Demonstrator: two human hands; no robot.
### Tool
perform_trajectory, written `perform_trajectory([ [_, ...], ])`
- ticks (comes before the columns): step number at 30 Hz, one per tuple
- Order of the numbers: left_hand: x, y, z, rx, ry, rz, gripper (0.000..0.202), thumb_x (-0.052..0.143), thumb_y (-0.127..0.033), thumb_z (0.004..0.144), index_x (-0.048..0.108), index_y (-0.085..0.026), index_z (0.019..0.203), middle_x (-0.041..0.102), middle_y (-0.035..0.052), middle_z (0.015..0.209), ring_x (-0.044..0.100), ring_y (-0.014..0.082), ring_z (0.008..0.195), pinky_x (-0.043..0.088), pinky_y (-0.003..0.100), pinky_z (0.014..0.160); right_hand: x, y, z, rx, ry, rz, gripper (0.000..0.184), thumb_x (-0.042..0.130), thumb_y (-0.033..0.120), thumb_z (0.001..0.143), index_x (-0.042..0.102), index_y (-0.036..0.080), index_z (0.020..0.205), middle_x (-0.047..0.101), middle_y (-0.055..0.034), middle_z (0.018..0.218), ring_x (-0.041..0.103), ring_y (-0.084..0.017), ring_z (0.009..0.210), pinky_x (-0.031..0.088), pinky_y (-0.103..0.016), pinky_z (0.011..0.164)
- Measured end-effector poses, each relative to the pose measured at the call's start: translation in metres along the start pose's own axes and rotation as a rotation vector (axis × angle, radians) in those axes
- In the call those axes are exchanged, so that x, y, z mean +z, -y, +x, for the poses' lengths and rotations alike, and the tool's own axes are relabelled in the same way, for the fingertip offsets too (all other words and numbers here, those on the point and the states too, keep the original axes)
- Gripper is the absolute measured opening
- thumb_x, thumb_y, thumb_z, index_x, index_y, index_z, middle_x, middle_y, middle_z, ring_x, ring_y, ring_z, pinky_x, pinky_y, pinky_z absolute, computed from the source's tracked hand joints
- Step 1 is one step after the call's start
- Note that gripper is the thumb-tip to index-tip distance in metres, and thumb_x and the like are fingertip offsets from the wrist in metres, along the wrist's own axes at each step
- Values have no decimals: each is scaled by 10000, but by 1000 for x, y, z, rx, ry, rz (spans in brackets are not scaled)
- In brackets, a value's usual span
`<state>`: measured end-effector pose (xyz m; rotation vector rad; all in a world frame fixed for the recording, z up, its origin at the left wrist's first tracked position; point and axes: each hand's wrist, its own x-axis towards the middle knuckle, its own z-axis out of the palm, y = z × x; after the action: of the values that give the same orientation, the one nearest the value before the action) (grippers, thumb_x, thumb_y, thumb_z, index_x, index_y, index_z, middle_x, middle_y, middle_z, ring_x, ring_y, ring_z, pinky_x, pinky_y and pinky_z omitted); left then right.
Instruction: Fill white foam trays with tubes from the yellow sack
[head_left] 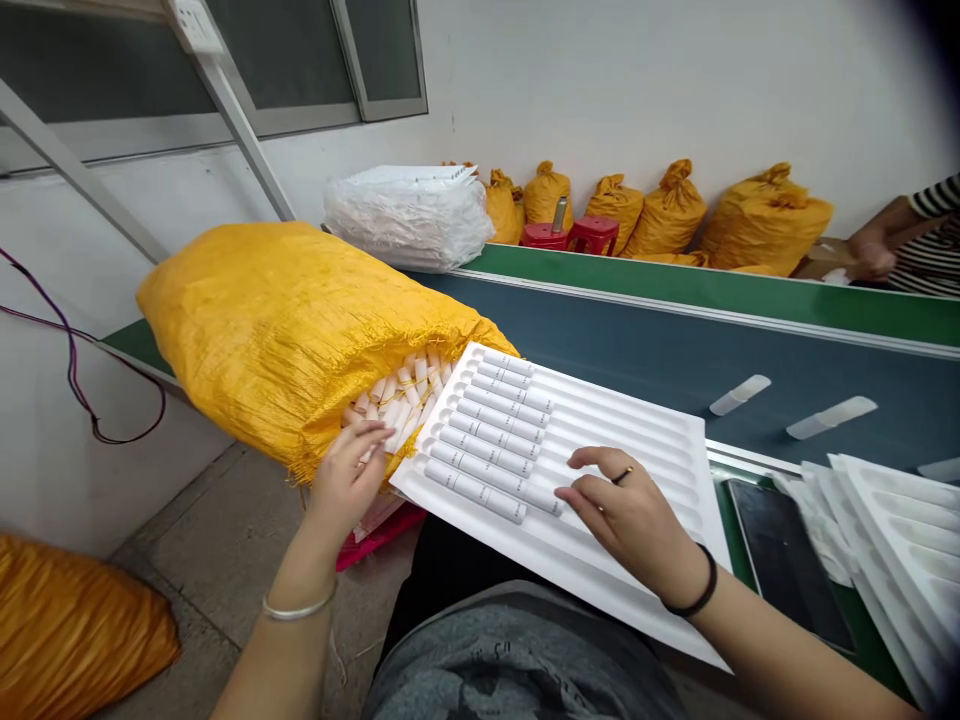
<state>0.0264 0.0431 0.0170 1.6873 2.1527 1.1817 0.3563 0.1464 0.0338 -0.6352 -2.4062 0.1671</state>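
Note:
My left hand is at the mouth of a yellow woven sack, its fingers apart and touching or close to the white tubes inside. Whether a tube lies between those fingers is hard to make out. A white moulded tray with long grooves lies slanted in front of me, partly over my lap. Grey-white printed tubes rest end to end in the grooves on its left side. Above the tray's middle is my right hand, thumb and fingers curved and apart, holding nothing, close to the tube ends.
Single white tubes lie on the dark blue belt. A black phone and stacked trays are at right. Behind stand a plastic-wrapped bundle, yellow sacks and red stools. Another person's hand shows far right.

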Motion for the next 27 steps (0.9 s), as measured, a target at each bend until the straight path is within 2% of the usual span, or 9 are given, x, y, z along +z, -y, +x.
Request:
perform_trajectory([
  [1, -6, 17, 8, 12, -24, 244, 349, 429, -261, 856, 695, -183, 1068, 610, 122, 1134, 552, 259, 1106, 407, 430, 1017, 2, -7, -4, 28, 54, -18, 222, 501, 190, 927, 662, 143, 783, 634, -142, 977, 616, -227, 863, 504, -364, 747],
  [3, -11, 44, 23, 12, -27, 440, 365, 408, -185, 827, 700, -158, 1044, 597, 148, 1093, 541, 287, 1068, 402, 464, 990, 6, -15, -11, 80, 191, -51, 252, 469, 208, 943, 690, 147, 837, 645, -117, 868, 627, -204, 744, 500, -329, 664],
  [7, -6, 66, 47, 31, 29, 511, 290, 495, -163, 770, 734, -200, 930, 560, 171, 1163, 485, 363, 1088, 361, 563, 952, 12, -14, -17, 146, 387, -124, 306, 475, 238, 940, 672, 161, 719, 630, -78, 731, 606, -178, 609, 444, -287, 558],
  [10, -2, 68, 57, 62, 36, 500, 242, 542, -174, 756, 735, -222, 895, 562, 161, 1172, 480, 364, 1091, 354, 570, 948, 12, -12, -19, 203, 420, -154, 245, 466, 185, 931, 676, 165, 807, 650, -71, 753, 629, -185, 650, 434, -275, 561],
  [13, -1, 61, 58, 110, -3, 426, 198, 571, -245, 787, 712, -222, 923, 574, 131, 1161, 499, 316, 1106, 367, 506, 991, 11, -18, -24, 308, 485, -176, 316, 462, 284, 948, 640, 171, 712, 620, -52, 641, 613, -189, 587, 413, -276, 522],
  [17, 7, 34, 42, 168, -102, 277, 269, 562, -351, 842, 633, -182, 1039, 614, 108, 1132, 546, 249, 1125, 414, 405, 1012, 8, -38, -35, 300, 427, -207, 298, 368, 135, 943, 664, 148, 905, 666, -89, 828, 642, -194, 682, 444, -280, 584],
  [21, 31, -11, 18, 22, -200, -351, 296, 660, -363, 805, 601, -178, 1028, 669, 93, 1092, 624, 224, 1042, 492, 362, 938, -4, -57, -45, 419, 386, -307, 254, 440, 239, 945, 631, 141, 809, 633, -76, 717, 614, -208, 623, 418, -299, 549],
  [24, 48, -43, 7, -239, -200, -1020, 291, 740, -304, 752, 602, -205, 990, 713, 58, 997, 676, 170, 887, 553, 289, 812, -17, -64, -52, 488, 375, -317, 335, 459, 353, 947, 590, 166, 701, 597, -54, 630, 589, -201, 575, 391, -294, 518],
  [27, 60, -66, 3, -520, -167, -1445, 257, 703, -215, 789, 607, -198, 1027, 736, 46, 895, 694, 132, 772, 576, 205, 664, -24, -68, -60, 488, 336, -260, 304, 434, 280, 949, 617, 170, 733, 620, -64, 677, 607, -196, 619, 431, -289, 553],
])
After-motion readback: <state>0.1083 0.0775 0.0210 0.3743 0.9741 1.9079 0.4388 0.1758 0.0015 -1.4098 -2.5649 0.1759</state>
